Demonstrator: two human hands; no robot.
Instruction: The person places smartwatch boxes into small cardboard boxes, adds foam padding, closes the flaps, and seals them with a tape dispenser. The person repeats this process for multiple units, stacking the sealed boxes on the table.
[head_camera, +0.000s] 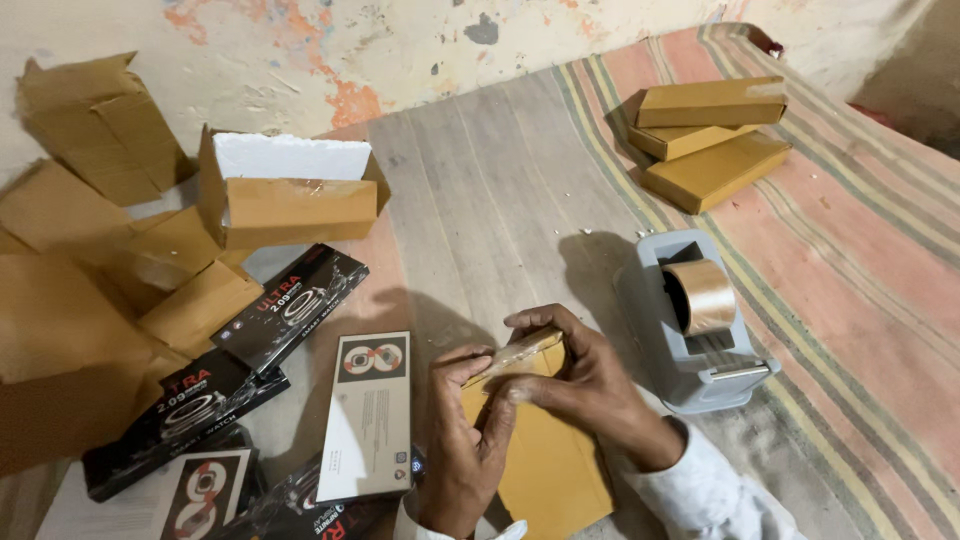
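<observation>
Grasping one brown box (545, 450): left hand (462, 440), right hand (585, 375), fingers closed on its taped end; three stacked boxes (712, 135), one tape dispenser (695, 330) just beside.

mat (860, 260): showing faded pink, grey and olive stripes
tape dispenser (690, 345): looking pale grey-blue, carrying a tan roll
flat box (545, 455): showing mustard brown under shiny clear tape
stacked boxes (712, 140): showing the same mustard brown
watch boxes (290, 305): showing black with red and white print
wall (300, 50): peeling cream, showing orange patches
sleeve (710, 495): showing white
</observation>
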